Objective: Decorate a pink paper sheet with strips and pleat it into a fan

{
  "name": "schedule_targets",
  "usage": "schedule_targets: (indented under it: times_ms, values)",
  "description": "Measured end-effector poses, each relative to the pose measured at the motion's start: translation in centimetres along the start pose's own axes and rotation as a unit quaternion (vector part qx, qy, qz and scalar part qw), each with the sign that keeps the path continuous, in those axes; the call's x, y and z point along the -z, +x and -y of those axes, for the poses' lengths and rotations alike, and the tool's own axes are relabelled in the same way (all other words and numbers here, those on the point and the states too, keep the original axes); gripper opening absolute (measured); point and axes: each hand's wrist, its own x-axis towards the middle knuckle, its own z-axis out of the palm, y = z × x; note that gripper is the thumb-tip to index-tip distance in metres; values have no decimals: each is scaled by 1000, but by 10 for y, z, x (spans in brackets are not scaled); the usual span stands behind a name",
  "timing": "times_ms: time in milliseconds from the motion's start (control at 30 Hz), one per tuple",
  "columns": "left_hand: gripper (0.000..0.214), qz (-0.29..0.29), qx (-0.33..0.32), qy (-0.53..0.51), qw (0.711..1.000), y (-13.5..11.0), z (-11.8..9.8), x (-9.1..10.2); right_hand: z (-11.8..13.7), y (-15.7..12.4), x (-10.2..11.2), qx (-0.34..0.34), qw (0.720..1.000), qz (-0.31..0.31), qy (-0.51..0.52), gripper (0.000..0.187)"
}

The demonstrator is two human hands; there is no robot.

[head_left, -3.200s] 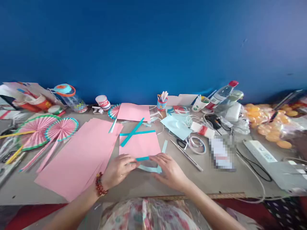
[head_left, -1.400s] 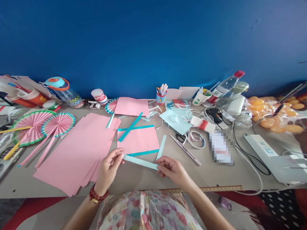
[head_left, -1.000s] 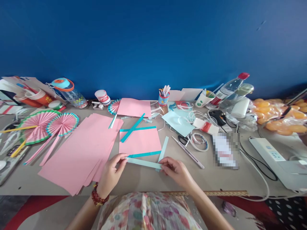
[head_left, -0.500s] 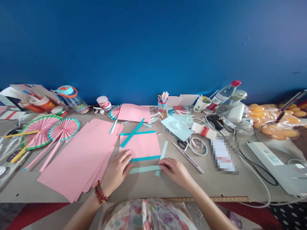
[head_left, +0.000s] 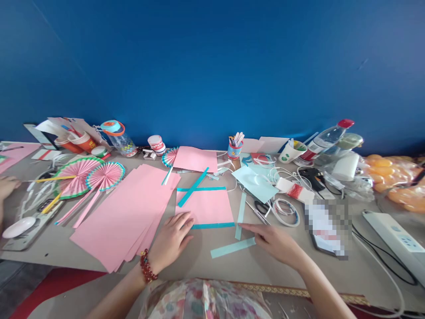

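My left hand (head_left: 173, 241), with a red bead bracelet at the wrist, lies open. Its fingertips rest on the lower left corner of a pink paper sheet (head_left: 206, 206) that has teal strips along its top and bottom edges. A loose teal strip (head_left: 193, 187) slants across the sheet's upper left. My right hand (head_left: 277, 243) is low over the table, index finger stretched out to an upright pale blue strip (head_left: 241, 217). Its other fingers are bent over the right end of a second pale blue strip (head_left: 230, 248); that end is hidden.
Left of the sheet lie stacked pink papers (head_left: 122, 212) and folded paper fans (head_left: 105, 176). Right of it are a pale blue sheet (head_left: 255, 184), scissors (head_left: 262, 208), a cable coil (head_left: 285, 212), a phone (head_left: 327, 228) and a power strip (head_left: 398, 235). Another person's hand (head_left: 8, 186) shows far left.
My right hand has moved right and its index finger has straightened. The lower pale blue strip has shifted right and tilted. The view has turned left, bringing another person's hand into sight.
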Motion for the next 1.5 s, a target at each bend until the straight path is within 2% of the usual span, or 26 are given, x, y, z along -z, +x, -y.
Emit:
schedule_targets:
  times_ms: [167, 367, 500, 567, 733, 867, 933, 1067, 1133, 1267, 1367, 1433, 1500]
  values:
    - [38, 18, 10, -6, 1000, -1, -6, 7, -10, 13, 5, -20, 997, -61, -52, 53]
    - [39, 28, 17, -13, 999, -3, -7, 10, -9, 16, 2, -22, 996, 6, -92, 67]
    - [37, 27, 9, -8, 1000, -1, -6, 12, -20, 19, 10, -58, 991, -23, -122, 63]
    - [37, 23, 7, -7, 1000, 0, -5, 12, -22, 21, 11, -51, 992, -36, -112, 62]
    - [31, 11, 2, -9, 1000, 3, -1, 12, -25, 23, 9, -33, 996, 3, -88, 63]
    - [36, 27, -9, -8, 1000, 5, 0, 11, -24, 22, 12, -63, 994, -37, -87, 62]
    - [37, 33, -11, -10, 999, 5, -4, 11, -15, 20, 15, -43, 997, -41, -57, 60]
    - [35, 40, -26, -24, 999, 5, -14, 11, 16, 14, 18, 45, 996, 41, 63, 49]
    - [31, 39, -44, -48, 997, 5, -15, 11, 30, 14, 17, 59, 989, 56, 120, 45]
    - [26, -13, -38, -77, 996, 12, -2, 15, 38, 13, 16, 51, 986, 37, 154, 38]
    - [30, -62, -8, -31, 998, 23, 17, 19, 38, 5, 22, 74, 982, 29, 172, 34]
    - [33, -88, 25, 16, 996, 31, 29, 19, 41, -2, 29, 132, 965, 34, 223, 31]
    - [35, -107, 54, 54, 991, 38, 39, 16, 46, -7, 34, 230, 921, 38, 313, 27]
